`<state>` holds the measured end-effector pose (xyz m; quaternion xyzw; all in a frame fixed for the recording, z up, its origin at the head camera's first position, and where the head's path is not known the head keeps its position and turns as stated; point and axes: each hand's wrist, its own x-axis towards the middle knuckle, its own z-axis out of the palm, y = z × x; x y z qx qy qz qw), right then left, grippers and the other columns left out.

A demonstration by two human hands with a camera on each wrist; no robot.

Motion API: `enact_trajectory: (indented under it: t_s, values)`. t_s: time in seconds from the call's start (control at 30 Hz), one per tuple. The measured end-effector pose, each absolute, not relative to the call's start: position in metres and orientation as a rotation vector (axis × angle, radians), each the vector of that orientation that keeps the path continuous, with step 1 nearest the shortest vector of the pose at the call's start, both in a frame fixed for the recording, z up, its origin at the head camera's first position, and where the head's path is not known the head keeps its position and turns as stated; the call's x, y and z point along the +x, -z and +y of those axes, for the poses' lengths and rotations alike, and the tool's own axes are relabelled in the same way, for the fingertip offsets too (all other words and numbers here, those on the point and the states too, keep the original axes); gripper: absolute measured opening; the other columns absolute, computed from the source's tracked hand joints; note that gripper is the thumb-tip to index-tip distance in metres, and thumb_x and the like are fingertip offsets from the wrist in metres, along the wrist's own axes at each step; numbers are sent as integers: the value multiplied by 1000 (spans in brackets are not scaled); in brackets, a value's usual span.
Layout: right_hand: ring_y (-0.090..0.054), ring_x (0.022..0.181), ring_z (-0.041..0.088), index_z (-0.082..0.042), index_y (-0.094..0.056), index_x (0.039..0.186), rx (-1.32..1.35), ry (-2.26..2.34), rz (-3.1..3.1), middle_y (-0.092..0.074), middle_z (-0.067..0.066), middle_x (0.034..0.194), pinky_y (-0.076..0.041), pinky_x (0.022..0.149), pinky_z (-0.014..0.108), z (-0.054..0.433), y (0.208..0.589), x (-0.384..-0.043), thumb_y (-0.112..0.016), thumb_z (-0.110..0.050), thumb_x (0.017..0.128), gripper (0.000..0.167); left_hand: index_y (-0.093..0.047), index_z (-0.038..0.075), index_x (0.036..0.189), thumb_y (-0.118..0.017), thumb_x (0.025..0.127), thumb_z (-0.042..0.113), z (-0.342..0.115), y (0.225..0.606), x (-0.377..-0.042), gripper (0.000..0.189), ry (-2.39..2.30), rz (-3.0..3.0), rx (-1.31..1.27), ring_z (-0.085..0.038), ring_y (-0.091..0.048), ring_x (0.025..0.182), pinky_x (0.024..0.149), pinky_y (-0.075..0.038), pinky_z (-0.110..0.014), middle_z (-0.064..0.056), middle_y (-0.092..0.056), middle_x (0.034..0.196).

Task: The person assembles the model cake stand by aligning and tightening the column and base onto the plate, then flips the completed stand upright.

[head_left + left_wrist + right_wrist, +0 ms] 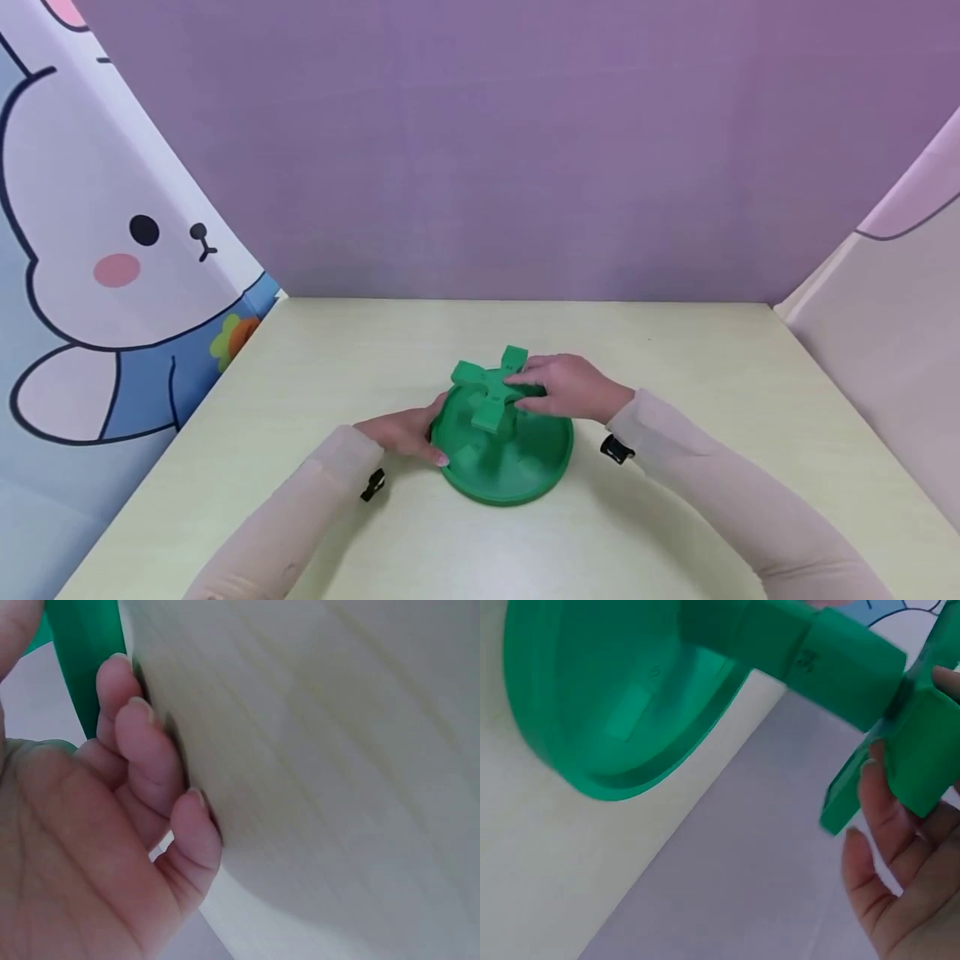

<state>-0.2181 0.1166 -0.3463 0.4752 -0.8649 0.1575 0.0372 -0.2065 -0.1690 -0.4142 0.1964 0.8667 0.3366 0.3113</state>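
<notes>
A round green tray with a raised rim lies on the table, and a green post built of stacked segments rises from its middle. At the post's top end is a green cross-shaped piece with blocky arms. My left hand holds the tray's left rim, its thumb at the near side; in the left wrist view several curled fingertips rest against the tabletop. My right hand grips the cross-shaped piece from the right, covering one of its arms. Its fingers show beside that piece in the right wrist view.
The pale wooden table reaches back to a purple backdrop. A cloth printed with a cartoon rabbit hangs along the left side, and a pale cloth along the right. Each sleeve cuff has a small black clip.
</notes>
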Motion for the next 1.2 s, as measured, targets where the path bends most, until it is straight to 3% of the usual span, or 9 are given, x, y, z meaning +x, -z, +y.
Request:
enact_trajectory:
  t_s: [0.13,0.23,0.4,0.53,0.67,0.87,1.03,1.2]
  values:
    - [-65,83,15,-8,-71,115,1434,-509,-2626,-70,5,100,-53,69,30,117,340,-217,-67,-24,91,29,7,-2,151,-77,82,22,-171,414,-206,111,-894,2287,543,-35,-16,142,113,-20,-48,-22,-16,155]
    - [-64,83,17,-7,-73,109,1397,-612,-2559,-70,4,96,-53,69,31,119,337,-224,-68,-12,89,21,8,-3,150,-77,82,23,-173,415,-207,112,-917,2269,592,-35,-16,142,113,-20,-48,-23,-16,154]
    - [-56,113,32,-4,-71,110,1506,-765,-2521,-64,15,117,-48,92,43,118,339,-240,-68,11,81,33,9,-3,150,-77,82,23,-175,416,-208,113,-941,2243,602,-35,-17,141,113,-20,-48,-23,-17,154]
    - [-47,124,38,-7,-72,113,1596,-787,-2573,-59,18,127,-41,100,50,114,343,-249,-61,18,80,42,9,-2,150,-78,82,20,-173,415,-207,112,-948,2246,579,-35,-18,141,112,-20,-49,-22,-19,153]
    - [-43,128,40,-8,-72,113,1597,-778,-2649,-58,17,129,-37,102,52,112,346,-252,-57,20,82,44,8,-1,151,-77,82,19,-171,414,-206,111,-936,2264,556,-34,-18,141,113,-20,-48,-21,-19,154]
    - [-42,128,43,-7,-73,110,1644,-780,-2649,-59,19,127,-38,102,51,112,351,-256,-61,12,86,33,6,-1,151,-78,82,19,-168,414,-206,111,-898,2294,511,-33,-18,141,113,-20,-47,-20,-19,154]
    - [-44,126,44,-6,-73,109,1682,-802,-2622,-60,21,124,-37,102,52,110,353,-259,-61,10,87,30,7,-1,151,-78,82,19,-169,416,-207,111,-915,2281,507,-33,-17,142,113,-20,-46,-20,-18,155]
    - [-53,116,37,-5,-73,110,1679,-792,-2638,-63,19,118,-44,96,47,110,351,-259,-64,9,85,30,8,0,151,-78,82,19,-170,415,-207,112,-939,2260,542,-33,-16,142,113,-19,-47,-20,-17,155]
